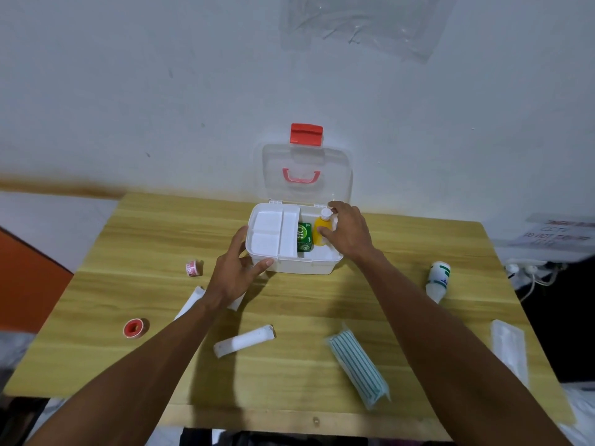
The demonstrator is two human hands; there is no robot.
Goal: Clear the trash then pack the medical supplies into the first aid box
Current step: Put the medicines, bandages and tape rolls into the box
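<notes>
Head: right hand [349, 235] holds bottle [321, 228] inside box [299, 267].

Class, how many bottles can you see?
2: yellow bottle in the first aid box, gripped by the right hand; white bottle lying on the table. Others may be hidden.

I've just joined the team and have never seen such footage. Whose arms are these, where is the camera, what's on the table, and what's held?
No machine here: a person works with bare hands, filmed by one wide-angle camera on their head, looking down. On the wooden table stands an open first aid box with a white tray and a green carton inside. The left hand holds the box's corner; the right hand holds a yellow bottle inside it. Around lie a pinkish tape roll, a red tape roll, a white bandage roll, a striped pack, a white bottle and a flat white packet.
</notes>
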